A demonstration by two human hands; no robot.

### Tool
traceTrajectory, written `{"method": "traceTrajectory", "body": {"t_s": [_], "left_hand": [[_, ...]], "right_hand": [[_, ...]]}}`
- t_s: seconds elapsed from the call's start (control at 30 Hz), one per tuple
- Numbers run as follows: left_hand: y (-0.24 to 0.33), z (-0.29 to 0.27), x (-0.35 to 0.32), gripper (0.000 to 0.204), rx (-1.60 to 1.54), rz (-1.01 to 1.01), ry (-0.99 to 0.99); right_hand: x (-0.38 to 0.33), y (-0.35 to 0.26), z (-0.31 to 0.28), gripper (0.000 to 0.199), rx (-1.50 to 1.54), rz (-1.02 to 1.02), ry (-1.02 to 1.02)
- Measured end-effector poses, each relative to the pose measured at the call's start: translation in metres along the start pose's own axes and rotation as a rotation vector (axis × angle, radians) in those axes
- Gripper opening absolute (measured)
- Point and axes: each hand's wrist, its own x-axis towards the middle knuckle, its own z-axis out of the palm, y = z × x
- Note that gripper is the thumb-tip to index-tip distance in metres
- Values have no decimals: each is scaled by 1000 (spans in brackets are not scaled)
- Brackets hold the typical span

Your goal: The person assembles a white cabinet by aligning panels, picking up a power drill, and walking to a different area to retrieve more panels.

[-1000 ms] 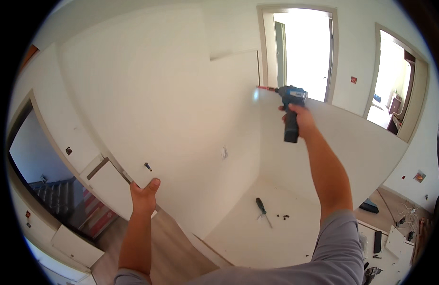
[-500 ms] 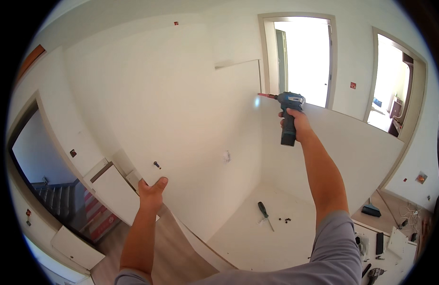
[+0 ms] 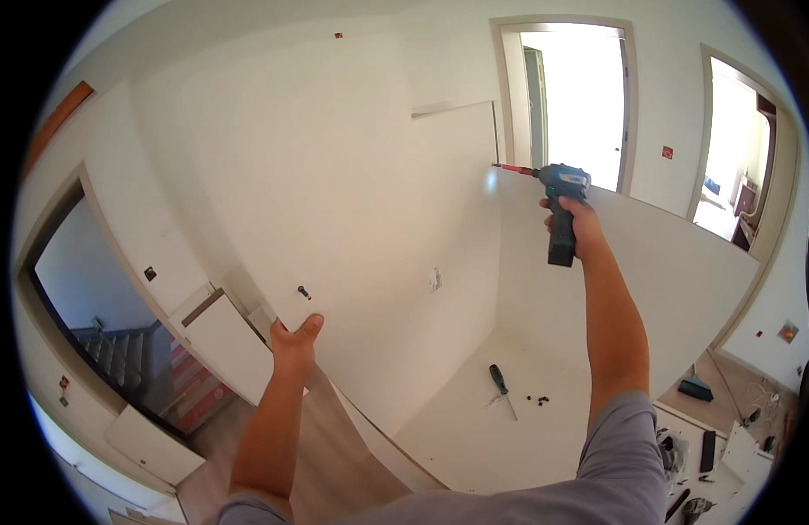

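My right hand (image 3: 583,226) is wrapped round the grip of a dark cordless drill (image 3: 562,181). The drill's long red bit (image 3: 518,169) points left, its tip at the upper corner where two upright white panels meet. A bluish light spot falls just below the tip. At the outer edge of the left white panel (image 3: 378,236), my left hand (image 3: 297,344) grips with the thumb on the face; its other fingers are mostly hidden. A small dark fitting (image 3: 304,291) sticks out from that panel, just above the thumb.
On the white base board between the panels lie a screwdriver (image 3: 502,390) and several small dark pieces (image 3: 538,400). The right white panel (image 3: 615,271) stands below a bright doorway. Lower right, tools and a dustpan (image 3: 695,388) lie about. A dark doorway with stairs (image 3: 116,352) is at left.
The view has shifted, so the scene sits farther right. The drill's bit tip has come closer to the panel corner. My left hand keeps its place at the panel edge.
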Motion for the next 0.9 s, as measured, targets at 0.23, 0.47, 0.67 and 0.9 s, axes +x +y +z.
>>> {"method": "traceTrajectory", "body": {"t_s": [0.23, 0.47, 0.67, 0.9], "left_hand": [[6, 6, -3, 39, -15, 54, 50], [-35, -15, 1, 54, 2, -107, 192], [-22, -8, -1, 63, -119, 24, 128], [-33, -3, 5, 53, -115, 43, 92]], "right_hand": [[-220, 107, -67, 44, 30, 17, 84], [-495, 224, -88, 55, -645, 469, 307], [-513, 209, -88, 68, -1513, 373, -65], [-519, 244, -83, 74, -1529, 580, 57]]}}
